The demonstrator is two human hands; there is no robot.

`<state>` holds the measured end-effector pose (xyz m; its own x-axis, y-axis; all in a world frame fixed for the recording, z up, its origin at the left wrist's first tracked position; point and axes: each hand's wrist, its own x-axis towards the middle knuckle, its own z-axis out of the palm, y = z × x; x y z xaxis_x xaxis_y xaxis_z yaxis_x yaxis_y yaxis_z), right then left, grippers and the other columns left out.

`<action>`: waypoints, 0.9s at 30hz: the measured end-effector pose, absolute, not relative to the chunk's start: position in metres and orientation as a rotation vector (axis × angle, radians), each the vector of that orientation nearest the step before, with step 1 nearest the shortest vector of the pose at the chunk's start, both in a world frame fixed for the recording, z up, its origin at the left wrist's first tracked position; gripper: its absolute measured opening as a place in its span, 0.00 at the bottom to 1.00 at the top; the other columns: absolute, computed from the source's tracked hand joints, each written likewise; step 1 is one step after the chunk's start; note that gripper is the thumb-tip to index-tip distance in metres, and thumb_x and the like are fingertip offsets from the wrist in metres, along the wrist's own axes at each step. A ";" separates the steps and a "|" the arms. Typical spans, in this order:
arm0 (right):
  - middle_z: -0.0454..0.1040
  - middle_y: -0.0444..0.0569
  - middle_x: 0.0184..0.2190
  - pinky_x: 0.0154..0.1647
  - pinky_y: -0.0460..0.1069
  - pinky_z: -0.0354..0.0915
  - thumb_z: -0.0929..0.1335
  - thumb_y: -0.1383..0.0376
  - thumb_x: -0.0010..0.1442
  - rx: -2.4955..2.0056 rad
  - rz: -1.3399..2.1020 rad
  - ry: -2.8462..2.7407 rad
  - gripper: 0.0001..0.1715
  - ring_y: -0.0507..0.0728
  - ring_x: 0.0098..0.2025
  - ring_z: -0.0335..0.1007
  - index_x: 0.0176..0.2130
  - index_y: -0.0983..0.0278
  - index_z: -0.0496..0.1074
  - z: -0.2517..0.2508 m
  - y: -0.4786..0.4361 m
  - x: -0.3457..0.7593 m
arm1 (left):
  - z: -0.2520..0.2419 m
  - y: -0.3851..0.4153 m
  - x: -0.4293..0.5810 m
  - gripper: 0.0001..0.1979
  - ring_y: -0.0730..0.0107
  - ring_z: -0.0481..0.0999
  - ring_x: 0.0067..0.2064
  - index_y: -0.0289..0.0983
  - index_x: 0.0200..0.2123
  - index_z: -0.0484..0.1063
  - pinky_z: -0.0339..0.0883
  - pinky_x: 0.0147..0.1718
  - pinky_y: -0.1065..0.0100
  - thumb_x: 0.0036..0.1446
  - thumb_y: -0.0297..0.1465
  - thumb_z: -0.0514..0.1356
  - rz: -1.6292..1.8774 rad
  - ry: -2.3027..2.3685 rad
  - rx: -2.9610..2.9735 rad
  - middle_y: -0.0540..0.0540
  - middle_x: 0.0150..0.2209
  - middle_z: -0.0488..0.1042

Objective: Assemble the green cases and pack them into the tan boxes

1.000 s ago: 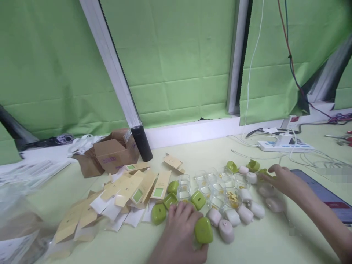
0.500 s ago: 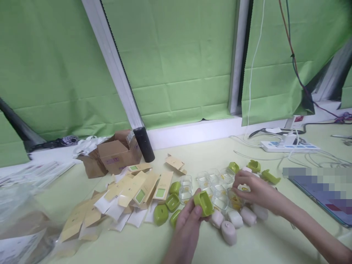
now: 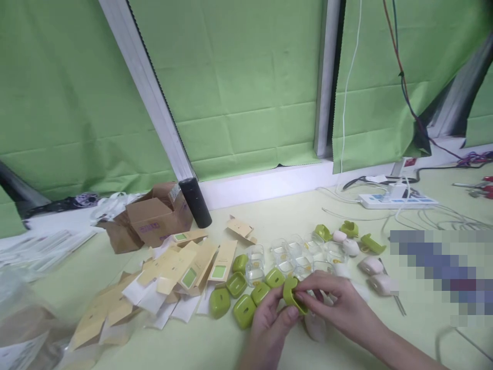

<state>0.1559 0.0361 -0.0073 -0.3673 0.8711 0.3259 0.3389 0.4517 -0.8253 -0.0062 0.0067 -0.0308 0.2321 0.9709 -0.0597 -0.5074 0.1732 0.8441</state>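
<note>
A small olive-green plastic shell (image 3: 290,292) is gripped between the thumb and fingers of my left hand (image 3: 270,321), tilted on its side. My right hand (image 3: 339,303) pinches at the shell's open side; anything between its fingertips is hidden. Just left of the hands, more green shells (image 3: 244,310) lie in a loose cluster. Behind them stand clear plastic cups (image 3: 254,273) in rows, some with yellow marks at the bottom. Pale pinkish-white rounded pieces (image 3: 372,265) lie at the right, and another pale piece (image 3: 316,328) is partly covered by my right hand.
Flattened yellow cartons (image 3: 169,267) are heaped at the left, beside a plastic bag (image 3: 31,318). A brown cardboard box (image 3: 156,218) and a black cylinder (image 3: 195,202) stand behind. At the right are a power strip (image 3: 398,201), cables and a blurred-out flat patch.
My right hand has come left from the clear cups to the green shell in my left hand. The shell has been turned on its side. The view has shifted slightly.
</note>
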 end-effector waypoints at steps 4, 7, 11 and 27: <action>0.76 0.45 0.26 0.29 0.48 0.64 0.66 0.70 0.58 -0.911 0.651 -2.028 0.07 0.53 0.29 0.69 0.33 0.60 0.74 -0.008 0.035 0.157 | -0.037 0.009 -0.009 0.19 0.58 0.72 0.48 0.40 0.42 0.76 0.63 0.49 0.61 0.44 0.36 0.69 1.207 0.738 0.877 0.43 0.45 0.76; 0.74 0.45 0.25 0.28 0.47 0.63 0.64 0.71 0.59 -0.844 0.509 -2.041 0.08 0.53 0.27 0.68 0.33 0.61 0.72 -0.010 0.032 0.156 | -0.041 0.012 -0.011 0.21 0.59 0.73 0.46 0.39 0.44 0.75 0.62 0.49 0.61 0.45 0.36 0.68 1.192 0.745 0.933 0.42 0.44 0.77; 0.74 0.45 0.25 0.28 0.47 0.62 0.64 0.70 0.61 -0.828 0.426 -1.997 0.07 0.52 0.26 0.67 0.35 0.61 0.70 -0.010 0.031 0.154 | -0.042 0.014 -0.012 0.19 0.60 0.74 0.45 0.39 0.43 0.75 0.62 0.50 0.60 0.46 0.36 0.67 1.167 0.694 0.957 0.43 0.43 0.77; 0.72 0.45 0.25 0.29 0.47 0.63 0.63 0.68 0.62 -0.898 0.546 -2.030 0.08 0.53 0.28 0.66 0.32 0.62 0.70 -0.016 0.034 0.158 | -0.036 0.009 -0.011 0.17 0.62 0.76 0.38 0.35 0.32 0.74 0.68 0.41 0.63 0.44 0.41 0.67 1.278 0.916 0.977 0.44 0.33 0.79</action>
<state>0.1584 0.0342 -0.0163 -0.3999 0.7578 0.5156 0.3971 0.6502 -0.6477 -0.0112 0.0090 -0.0365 0.0786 0.9969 -0.0101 -0.3297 0.0355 0.9434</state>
